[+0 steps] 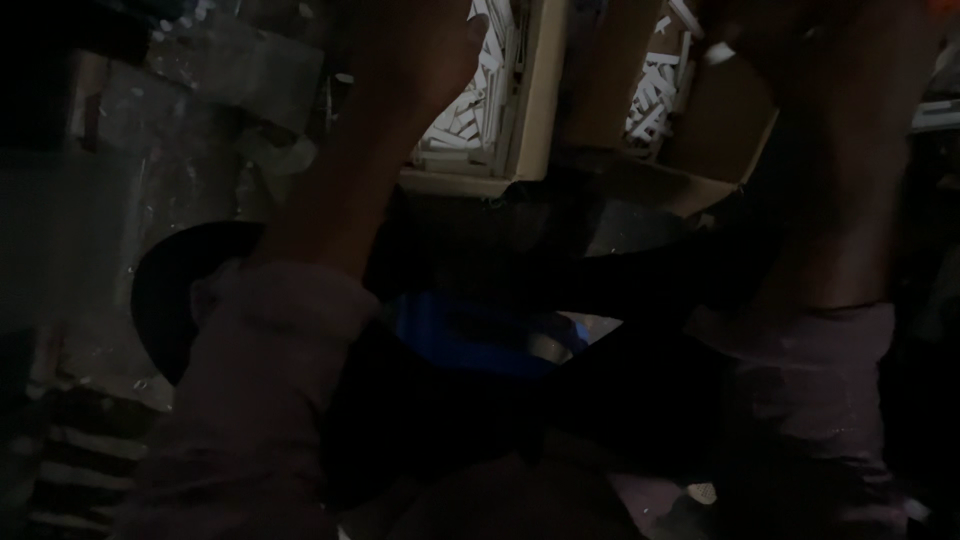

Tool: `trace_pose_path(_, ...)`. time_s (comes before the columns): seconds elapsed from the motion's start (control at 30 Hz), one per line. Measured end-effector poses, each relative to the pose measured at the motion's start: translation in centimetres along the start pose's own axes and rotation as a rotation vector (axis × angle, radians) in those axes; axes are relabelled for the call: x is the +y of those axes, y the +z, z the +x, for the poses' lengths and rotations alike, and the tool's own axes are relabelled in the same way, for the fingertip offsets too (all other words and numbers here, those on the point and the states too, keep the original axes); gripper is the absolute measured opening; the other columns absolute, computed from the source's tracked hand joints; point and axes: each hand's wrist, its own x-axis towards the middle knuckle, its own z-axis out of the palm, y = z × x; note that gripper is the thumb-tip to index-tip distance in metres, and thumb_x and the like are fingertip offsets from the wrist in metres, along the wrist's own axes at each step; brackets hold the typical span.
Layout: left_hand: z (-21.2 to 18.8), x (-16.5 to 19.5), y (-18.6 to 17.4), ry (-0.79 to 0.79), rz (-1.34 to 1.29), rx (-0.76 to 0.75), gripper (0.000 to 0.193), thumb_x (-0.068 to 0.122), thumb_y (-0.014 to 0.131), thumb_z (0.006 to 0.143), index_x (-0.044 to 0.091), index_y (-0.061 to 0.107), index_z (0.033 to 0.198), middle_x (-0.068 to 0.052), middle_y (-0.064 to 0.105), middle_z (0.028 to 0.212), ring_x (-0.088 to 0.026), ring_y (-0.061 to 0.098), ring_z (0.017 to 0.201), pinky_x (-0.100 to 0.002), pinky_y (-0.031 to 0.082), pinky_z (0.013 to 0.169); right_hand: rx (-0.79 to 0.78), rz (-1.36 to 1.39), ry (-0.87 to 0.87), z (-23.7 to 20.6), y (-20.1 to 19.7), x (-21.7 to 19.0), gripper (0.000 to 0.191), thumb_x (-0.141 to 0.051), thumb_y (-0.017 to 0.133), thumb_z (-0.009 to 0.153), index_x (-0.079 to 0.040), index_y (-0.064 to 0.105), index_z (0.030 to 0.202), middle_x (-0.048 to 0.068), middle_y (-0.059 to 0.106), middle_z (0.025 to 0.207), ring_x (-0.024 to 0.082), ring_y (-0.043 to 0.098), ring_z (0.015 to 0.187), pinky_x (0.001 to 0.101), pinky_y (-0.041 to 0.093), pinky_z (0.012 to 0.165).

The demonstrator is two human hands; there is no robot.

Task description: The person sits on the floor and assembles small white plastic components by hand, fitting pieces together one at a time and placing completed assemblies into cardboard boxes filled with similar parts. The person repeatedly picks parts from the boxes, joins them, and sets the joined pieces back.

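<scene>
1. Both forearms are stretched toward a cardboard box (520,120) at 12 o'clock, which is filled with small white pieces (480,100).
2. The left hand (415,60) lies in shadow near the box's left part; whether it is open or closed cannot be told.
3. The right hand (790,50) is raised at 1 o'clock by the box's right edge; its grip cannot be told either, and nothing can be seen held.
4. A blue object (470,335) is seen below the box, at 6 o'clock from it, between the sleeves.
5. Because the scene is very dark, the box's edge could be misjudged and the box tipped, so that pieces are spilled.
6. A sleeve (270,330) could be caught on the box's near flap, and the box dragged off its support.
</scene>
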Motion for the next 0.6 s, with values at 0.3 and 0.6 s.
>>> trace_pose_path(0.3, -1.8, -2.6, 2.5, 0.137, 0.019, -0.165, 0.009, -0.001, 0.066, 0.096, 0.003, 0.072, 0.102, -0.019, 0.065, 0.092, -0.036, 0.065, 0.084, -0.051, 0.057, 0.077, -0.013, 0.455, 0.007, 1.6, 0.1, -5.4, 0.033, -0.016, 0.083, 0.107, 0.003, 0.069, 0.131, 0.022, 0.074, 0.122, 0.032, 0.075, 0.105, 0.0444, 0.063, 0.080)
trace_pose_path(0.6, 1.3, -1.0, 4.4, 0.138, 0.032, -0.055, 0.012, 0.007, 0.070, 0.108, -0.001, 0.071, 0.116, -0.020, 0.064, 0.108, -0.036, 0.061, 0.094, -0.053, 0.055, 0.079, -0.077, 0.347, 0.152, 1.2, 0.6, -6.6, 0.043, -0.042, 0.084, 0.105, -0.005, 0.077, 0.125, 0.015, 0.079, 0.109, 0.025, 0.078, 0.089, 0.0397, 0.061, 0.068)
